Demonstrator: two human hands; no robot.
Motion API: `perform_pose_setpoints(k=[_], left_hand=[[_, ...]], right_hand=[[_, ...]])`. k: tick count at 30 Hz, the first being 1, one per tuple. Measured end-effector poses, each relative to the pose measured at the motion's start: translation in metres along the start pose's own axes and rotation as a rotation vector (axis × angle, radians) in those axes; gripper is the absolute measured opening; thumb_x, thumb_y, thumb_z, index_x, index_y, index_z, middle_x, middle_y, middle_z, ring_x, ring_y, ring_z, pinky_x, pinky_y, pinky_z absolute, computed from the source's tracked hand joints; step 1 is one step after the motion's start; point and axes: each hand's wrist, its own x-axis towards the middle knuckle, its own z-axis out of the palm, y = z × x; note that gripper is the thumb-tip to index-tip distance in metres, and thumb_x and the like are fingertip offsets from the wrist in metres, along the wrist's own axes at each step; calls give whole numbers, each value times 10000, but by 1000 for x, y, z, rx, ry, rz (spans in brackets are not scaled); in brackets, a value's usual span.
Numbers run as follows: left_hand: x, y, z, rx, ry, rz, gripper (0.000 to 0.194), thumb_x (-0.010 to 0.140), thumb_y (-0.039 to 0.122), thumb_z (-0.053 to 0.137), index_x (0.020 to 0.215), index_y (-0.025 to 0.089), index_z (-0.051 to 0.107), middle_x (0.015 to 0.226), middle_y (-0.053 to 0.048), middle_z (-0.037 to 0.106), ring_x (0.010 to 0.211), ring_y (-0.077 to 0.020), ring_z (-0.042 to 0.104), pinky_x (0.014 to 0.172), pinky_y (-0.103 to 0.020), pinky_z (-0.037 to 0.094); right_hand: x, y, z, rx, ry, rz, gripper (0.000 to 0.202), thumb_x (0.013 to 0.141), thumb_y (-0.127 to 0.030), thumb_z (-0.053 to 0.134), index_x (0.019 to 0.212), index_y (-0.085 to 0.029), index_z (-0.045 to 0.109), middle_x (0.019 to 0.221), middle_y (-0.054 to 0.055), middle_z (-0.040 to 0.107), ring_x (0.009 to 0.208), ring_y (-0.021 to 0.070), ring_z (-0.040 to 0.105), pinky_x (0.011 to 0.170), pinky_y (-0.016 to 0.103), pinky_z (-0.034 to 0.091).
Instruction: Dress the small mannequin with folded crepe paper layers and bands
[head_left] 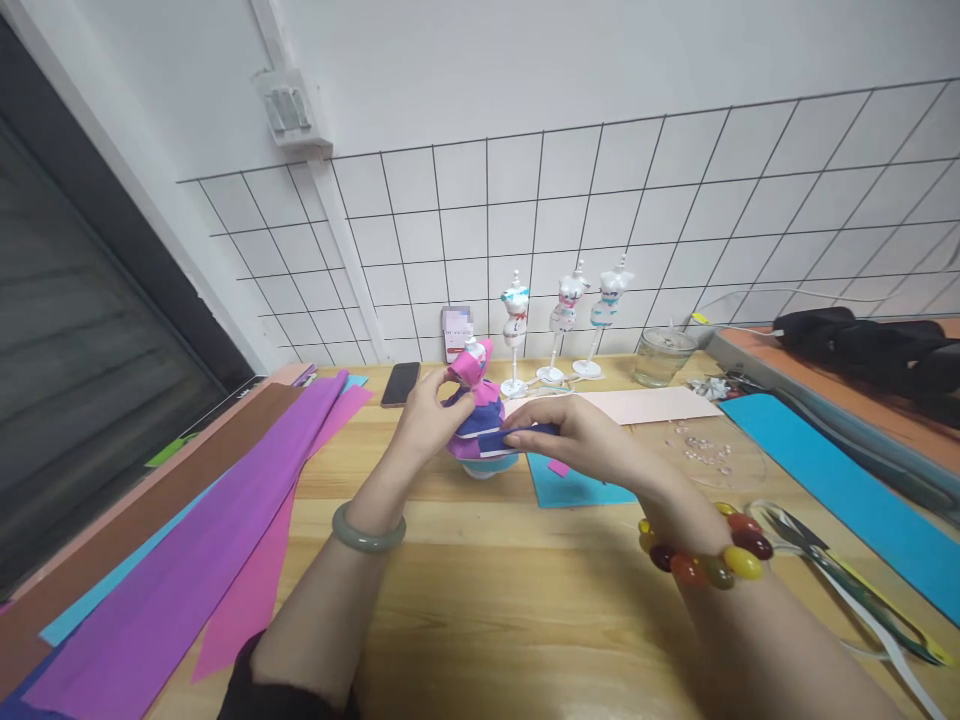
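Note:
A small dress form stands upright in front of me, wrapped in a pink paper top and a layered skirt of dark blue and purple paper. My left hand is closed at its waist, fingers and thumb pinching the paper dress from the left; the fingertips are partly hidden. On the right side, my right hand pinches a dark blue paper strip with a whitish edge, which lies against the skirt. A light blue paper sheet with a pink scrap lies under that hand.
Three white dress forms stand near the wall grid. Left are a phone and long coloured paper sheets. Right are a glass of water, beads, a blue strip and scissors.

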Motion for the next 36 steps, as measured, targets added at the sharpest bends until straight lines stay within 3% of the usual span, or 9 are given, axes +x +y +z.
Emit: perform_pose_setpoints(k=[4, 8, 15, 27, 31, 36], left_hand=[[2, 0, -7, -37, -31, 2, 286, 730, 291, 633, 996, 192, 669, 1068, -59, 663, 1058, -225, 582, 921, -350, 435], [3, -3, -9, -198, -161, 12, 297, 749, 247, 602, 1030, 168, 661, 1040, -61, 690, 1033, -203, 608, 922, -324, 442], [4, -6, -7, -254, -227, 28, 271, 755, 236, 586, 997, 145, 666, 1016, -67, 702, 1003, -212, 621, 891, -324, 461], [2, -8, -1, -414, -265, 14, 288, 766, 243, 602, 1010, 107, 672, 1064, -118, 697, 1016, -253, 629, 861, -346, 487], [2, -9, 2, -439, -285, 38, 298, 767, 257, 611, 1013, 109, 688, 1082, -117, 694, 1026, -270, 623, 873, -359, 479], [1, -8, 4, -484, -303, 29, 301, 772, 287, 617, 1014, 124, 693, 1040, -100, 705, 987, -263, 631, 838, -349, 488]], right_hand=[[-4, -3, -9, 31, -38, 78, 280, 858, -457, 552, 834, -220, 700, 771, 7, 677, 687, 154, 589, 594, 267, 464], [-3, 2, -13, 27, 6, 101, 308, 839, -492, 562, 794, -216, 692, 697, 2, 635, 638, 144, 549, 556, 261, 426], [1, 5, -9, -9, 40, 111, 338, 861, -472, 537, 699, -193, 638, 610, -13, 543, 554, 113, 457, 495, 246, 347], [4, 1, 3, 24, 104, 137, 326, 867, -465, 527, 750, -192, 663, 620, -3, 560, 561, 127, 468, 492, 254, 346], [6, -1, 6, 70, 136, 114, 291, 875, -446, 524, 882, -201, 680, 764, 20, 647, 670, 149, 546, 585, 263, 425], [7, 0, 7, 24, 164, 67, 266, 893, -408, 506, 828, -201, 660, 761, 21, 642, 694, 159, 551, 614, 273, 424]])
